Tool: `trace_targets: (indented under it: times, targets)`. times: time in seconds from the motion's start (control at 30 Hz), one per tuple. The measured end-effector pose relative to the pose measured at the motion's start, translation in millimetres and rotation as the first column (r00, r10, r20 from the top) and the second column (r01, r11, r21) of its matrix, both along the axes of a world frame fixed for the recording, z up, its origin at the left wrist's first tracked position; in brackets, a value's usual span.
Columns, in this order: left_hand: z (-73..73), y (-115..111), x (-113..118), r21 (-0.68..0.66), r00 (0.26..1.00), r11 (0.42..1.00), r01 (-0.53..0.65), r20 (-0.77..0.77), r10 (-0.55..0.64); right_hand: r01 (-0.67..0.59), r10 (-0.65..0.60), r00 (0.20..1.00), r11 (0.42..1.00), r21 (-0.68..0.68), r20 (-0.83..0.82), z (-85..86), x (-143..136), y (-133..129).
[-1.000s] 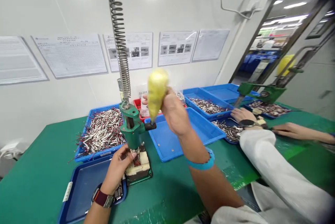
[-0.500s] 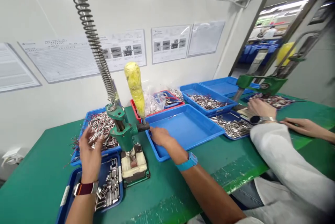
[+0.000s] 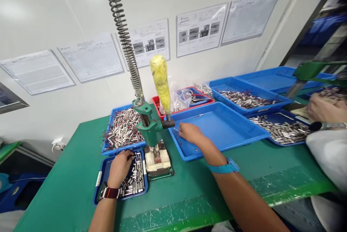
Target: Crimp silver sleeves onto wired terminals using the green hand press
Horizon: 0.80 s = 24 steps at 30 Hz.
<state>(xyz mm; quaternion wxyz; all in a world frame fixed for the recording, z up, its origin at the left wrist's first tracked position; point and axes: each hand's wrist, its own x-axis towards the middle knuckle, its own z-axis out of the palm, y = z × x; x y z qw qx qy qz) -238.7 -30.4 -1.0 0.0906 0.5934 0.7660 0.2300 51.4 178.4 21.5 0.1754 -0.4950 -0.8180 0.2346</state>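
My left hand (image 3: 119, 167) reaches into a small dark blue tray (image 3: 98, 178) of short metal tubes (image 3: 138, 176). Its fingers are bent together at the tubes, and what they pinch is hidden. My right hand (image 3: 191, 133) is over the left end of a large blue tray (image 3: 217, 125), fingers closed around a thin silvery piece (image 3: 176, 129) that pokes out at the fingertips. Between my hands stands a green hand press (image 3: 148, 127) with a tall spring and a yellow-wrapped lever handle (image 3: 160, 83). Neither hand touches that handle.
Behind the press, a blue tray (image 3: 105, 148) is heaped with white-and-red wired parts. A red tray (image 3: 156, 106) holds plastic bags. More blue trays of parts stand to the right, where a co-worker's hand (image 3: 325, 109) works by another green press (image 3: 309, 71).
My left hand has come down from the wired parts to the metal tubes, and its fingers have closed. My right hand has left the press's lever hub for the large tray. The view has turned.
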Motion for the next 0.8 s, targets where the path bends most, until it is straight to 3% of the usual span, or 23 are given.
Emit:
trace_targets:
  times: [0.13,0.2,0.23,0.3,0.37,0.47,0.6,0.67,0.8]
  targets:
    - [-0.7,-2,5,-0.012,1.000,1.000,-0.006,-0.010,0.005,-0.086,0.083,0.984,0.996,-0.011,-0.157,16.6,14,-27]
    - [4.8,-5,10,0.014,0.998,1.000,0.001,0.065,-0.002,-0.127,0.080,0.911,0.988,-0.089,-0.405,13.8,13,-56]
    - [9.8,-7,13,0.035,0.986,0.999,0.007,0.163,-0.013,-0.142,0.046,0.837,0.981,-0.134,-0.545,8.9,10,-73]
    - [24.2,-7,23,0.109,0.885,0.993,0.037,0.459,-0.084,-0.152,-0.036,0.673,0.971,-0.186,-0.739,-4.3,0,-105]
    - [41.0,-4,36,0.214,0.664,0.976,0.047,0.724,-0.190,-0.151,-0.024,0.632,0.977,-0.153,-0.775,-15.4,-13,-130]
    - [57.6,8,56,0.302,0.398,0.953,0.021,0.872,-0.285,-0.195,0.111,0.719,0.980,-0.045,-0.686,-17.0,-31,-150]
    - [50.2,22,70,0.313,0.190,0.948,-0.054,0.935,-0.298,-0.257,0.236,0.814,0.966,0.036,-0.531,-8.0,-47,-154]
    - [40.9,24,72,0.309,0.135,0.947,-0.085,0.946,-0.296,-0.258,0.245,0.858,0.966,0.034,-0.451,-9.4,-52,-154]
    - [31.8,22,72,0.306,0.121,0.945,-0.115,0.948,-0.293,-0.262,0.252,0.919,0.965,0.008,-0.304,-16.3,-54,-152]
